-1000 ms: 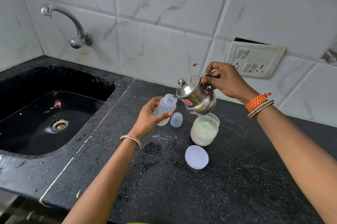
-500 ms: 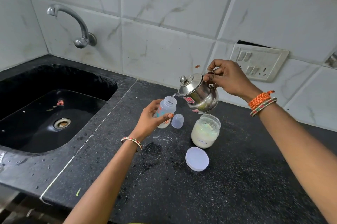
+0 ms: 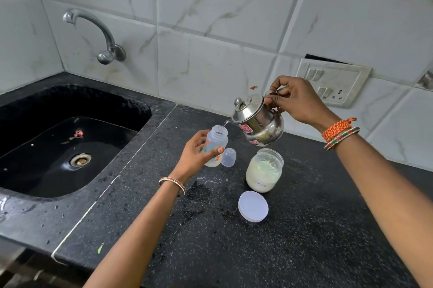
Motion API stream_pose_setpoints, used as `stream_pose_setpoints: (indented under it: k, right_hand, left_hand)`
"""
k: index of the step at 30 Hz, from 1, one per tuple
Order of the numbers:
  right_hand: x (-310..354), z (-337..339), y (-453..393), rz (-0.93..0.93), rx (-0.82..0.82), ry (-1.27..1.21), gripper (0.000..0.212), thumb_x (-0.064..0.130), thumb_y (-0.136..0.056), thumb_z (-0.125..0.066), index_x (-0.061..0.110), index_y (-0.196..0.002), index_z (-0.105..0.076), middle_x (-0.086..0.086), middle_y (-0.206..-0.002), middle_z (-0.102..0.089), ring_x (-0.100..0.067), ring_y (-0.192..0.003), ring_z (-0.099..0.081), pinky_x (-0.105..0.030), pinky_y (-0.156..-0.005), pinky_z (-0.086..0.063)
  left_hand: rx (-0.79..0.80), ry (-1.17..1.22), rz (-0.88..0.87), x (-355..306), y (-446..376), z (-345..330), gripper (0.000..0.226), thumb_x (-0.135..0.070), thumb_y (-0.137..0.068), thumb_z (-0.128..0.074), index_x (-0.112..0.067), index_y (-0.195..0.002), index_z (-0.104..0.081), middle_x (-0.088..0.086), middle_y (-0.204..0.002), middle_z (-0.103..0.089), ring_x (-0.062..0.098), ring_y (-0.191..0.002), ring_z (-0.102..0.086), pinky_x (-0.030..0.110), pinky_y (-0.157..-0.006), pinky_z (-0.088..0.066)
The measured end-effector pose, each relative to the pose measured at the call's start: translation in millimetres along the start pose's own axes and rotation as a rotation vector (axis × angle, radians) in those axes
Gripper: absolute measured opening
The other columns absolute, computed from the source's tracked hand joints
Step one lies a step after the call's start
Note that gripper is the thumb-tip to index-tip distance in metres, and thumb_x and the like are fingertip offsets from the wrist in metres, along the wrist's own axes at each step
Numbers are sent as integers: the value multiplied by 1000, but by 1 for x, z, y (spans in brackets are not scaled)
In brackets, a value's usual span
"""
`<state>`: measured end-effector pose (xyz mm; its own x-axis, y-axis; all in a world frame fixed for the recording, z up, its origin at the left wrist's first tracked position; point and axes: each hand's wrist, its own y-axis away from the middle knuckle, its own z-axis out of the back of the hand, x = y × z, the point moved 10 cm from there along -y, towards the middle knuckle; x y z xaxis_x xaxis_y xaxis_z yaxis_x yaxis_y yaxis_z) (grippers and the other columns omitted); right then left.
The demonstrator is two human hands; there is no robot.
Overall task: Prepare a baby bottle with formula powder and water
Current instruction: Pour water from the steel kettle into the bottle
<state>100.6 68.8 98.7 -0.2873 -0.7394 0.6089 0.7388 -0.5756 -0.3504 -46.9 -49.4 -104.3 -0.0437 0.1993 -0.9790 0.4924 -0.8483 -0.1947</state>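
My left hand (image 3: 195, 155) grips a small translucent baby bottle (image 3: 217, 141) with coloured print, held uncapped just above the black counter. My right hand (image 3: 296, 100) holds a small steel kettle (image 3: 257, 121) by its handle, tilted left, its spout at the bottle's mouth with a thin stream of water running in. An open glass jar of pale formula powder (image 3: 264, 170) stands right of the bottle. The jar's white lid (image 3: 253, 206) lies flat in front of it. The bottle's clear cap (image 3: 229, 157) sits on the counter beside the bottle.
A black sink (image 3: 61, 147) with a metal drain fills the left side, under a wall tap (image 3: 98, 34). A white switch and socket plate (image 3: 332, 81) is on the tiled wall behind my right hand. The speckled black counter (image 3: 234, 252) has wet patches.
The kettle has tipped further left and its spout now reaches the bottle's mouth, with water flowing. The bottle stays held in my left hand.
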Motion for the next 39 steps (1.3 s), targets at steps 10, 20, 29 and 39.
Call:
stream_pose_setpoints:
  k: [10,20,29,39]
  right_hand:
    - [6,3,2,14,11,45,21,19,-77,-77,28,-75,-57,-2,-77,-72,-14,-75,-70,-37,-76,-57]
    - [6,5,4,14,13,82,18,19,-76,-77,23,-80,-60,8,-75,-69,0,-70,-67,-34,-78,-56]
    - [9,5,6,21,29,80,18,18,-77,-76,20,-84,-60,4,-76,-70,-9,-77,-68,-44,-82,-56]
    - [13,5,6,30,32,114,18,20,-77,-76,18,-87,-62,0,-78,-71,-15,-78,-69,-47,-83,-56]
  left_hand:
    - [13,-24,-28,-1,0,-4,58,-43,-59,-81,-30,-110,-56,0,-113,-67,15,-106,-64,22,-83,-52]
    - [16,-45,-25,2,1,-4,57,-47,-56,-79,-34,-107,-55,-1,-113,-67,15,-106,-64,26,-88,-52]
    - [38,-14,-13,6,6,-8,55,-34,-62,-85,-29,-108,-57,5,-113,-68,20,-106,-65,30,-89,-54]
    - [27,-31,-9,6,6,-4,53,-31,-64,-85,-29,-108,-57,3,-114,-68,19,-108,-65,27,-88,-52]
